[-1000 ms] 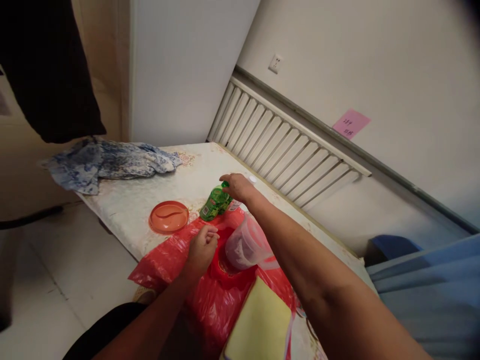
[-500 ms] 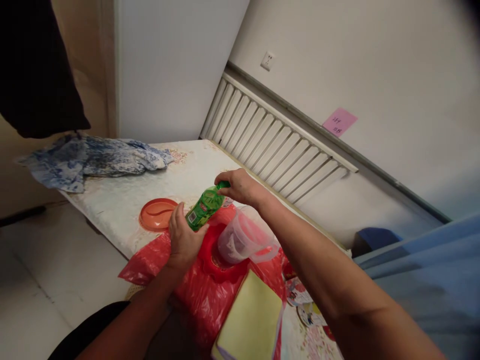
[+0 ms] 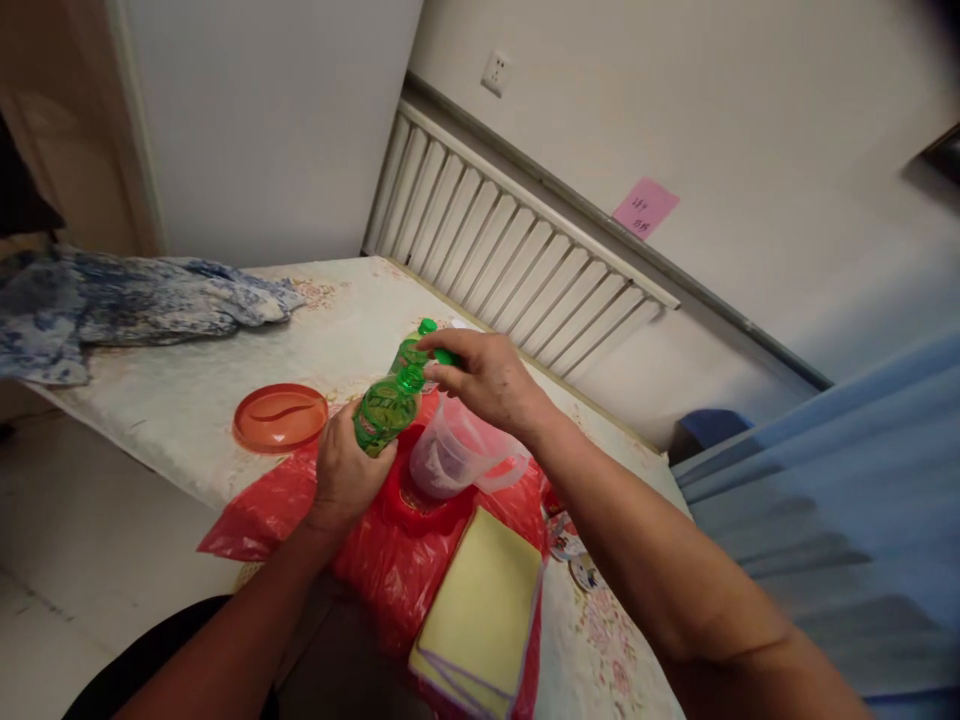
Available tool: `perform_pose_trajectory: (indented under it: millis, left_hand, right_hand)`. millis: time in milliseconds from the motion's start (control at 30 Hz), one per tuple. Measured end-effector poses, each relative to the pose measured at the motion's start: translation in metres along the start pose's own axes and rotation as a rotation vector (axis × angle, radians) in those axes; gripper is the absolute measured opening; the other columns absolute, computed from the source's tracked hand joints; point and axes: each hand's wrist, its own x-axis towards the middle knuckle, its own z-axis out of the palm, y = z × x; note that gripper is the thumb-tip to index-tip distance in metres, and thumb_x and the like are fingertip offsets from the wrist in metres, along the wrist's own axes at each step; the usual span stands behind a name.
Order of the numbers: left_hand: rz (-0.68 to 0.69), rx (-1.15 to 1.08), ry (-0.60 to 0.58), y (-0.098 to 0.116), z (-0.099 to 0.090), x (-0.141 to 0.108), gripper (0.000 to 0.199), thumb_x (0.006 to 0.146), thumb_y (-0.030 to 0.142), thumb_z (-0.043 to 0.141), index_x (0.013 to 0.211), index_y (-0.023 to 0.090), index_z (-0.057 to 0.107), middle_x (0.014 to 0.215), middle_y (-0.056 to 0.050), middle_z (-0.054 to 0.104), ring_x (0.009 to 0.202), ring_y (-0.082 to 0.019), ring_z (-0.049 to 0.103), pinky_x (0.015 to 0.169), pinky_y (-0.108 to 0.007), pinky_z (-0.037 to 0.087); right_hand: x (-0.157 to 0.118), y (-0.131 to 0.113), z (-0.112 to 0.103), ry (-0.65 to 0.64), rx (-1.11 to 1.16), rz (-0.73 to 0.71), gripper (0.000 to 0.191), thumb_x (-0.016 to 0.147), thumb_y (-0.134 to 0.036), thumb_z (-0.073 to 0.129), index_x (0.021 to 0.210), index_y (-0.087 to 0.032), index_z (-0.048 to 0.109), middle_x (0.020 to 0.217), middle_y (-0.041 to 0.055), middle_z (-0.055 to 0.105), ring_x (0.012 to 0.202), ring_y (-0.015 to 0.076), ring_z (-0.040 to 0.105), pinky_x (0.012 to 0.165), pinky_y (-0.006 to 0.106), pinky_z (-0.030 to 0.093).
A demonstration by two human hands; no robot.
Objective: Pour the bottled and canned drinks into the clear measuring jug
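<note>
My left hand (image 3: 351, 462) is wrapped round a green bottle (image 3: 385, 412), which tilts to the right with its mouth uncovered. Just right of the mouth, my right hand (image 3: 480, 372) pinches a green cap (image 3: 448, 357), apart from the bottle. Behind the held bottle stands a second green bottle (image 3: 407, 353) with its cap on, partly hidden. Below my right hand, a clear plastic jug (image 3: 442, 455) sits in a red dish (image 3: 409, 512) on red plastic film (image 3: 390, 570).
An orange lid (image 3: 280, 417) lies left on the floral-covered table (image 3: 187, 420). Folded yellow cloths (image 3: 484, 600) are at the near edge, a blue-patterned cloth (image 3: 172, 300) at the far left. A radiator (image 3: 510, 235) runs behind; a blue curtain (image 3: 840, 510) hangs at right.
The cap has come off the bottle and is now in my right hand, away from the mouth. The second bottle has come into sight. The whole view has shifted.
</note>
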Motion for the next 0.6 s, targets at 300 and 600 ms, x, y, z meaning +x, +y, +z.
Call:
perform_pose_trajectory:
  millis: [300,600]
  left_hand:
    - [-0.158,-0.025,0.011,0.011,-0.003,0.001,0.076,0.067,0.031,0.076,0.132,0.015,0.042,0.121,-0.016,0.06,0.115,-0.034,0.06,0.097,-0.047,0.049]
    - [-0.183,-0.037,0.017,0.017,-0.001,0.002,0.074,0.065,0.032,0.076,0.129,0.014,0.044,0.12,-0.017,0.06,0.116,-0.035,0.059,0.098,-0.047,0.049]
  right_hand:
    - [-0.143,0.033,-0.005,0.499,0.477,0.453,0.027,0.079,-0.035,0.069,0.101,-0.021,0.064,0.095,0.0014,0.069,0.055,0.0091,0.061,0.058,0.027,0.055]
    - [-0.242,0.096,0.118,0.509,1.013,1.035,0.048,0.059,-0.048,0.081,0.089,-0.017,0.061,0.071,0.0016,0.069,0.053,0.0157,0.066,0.054,0.029,0.056]
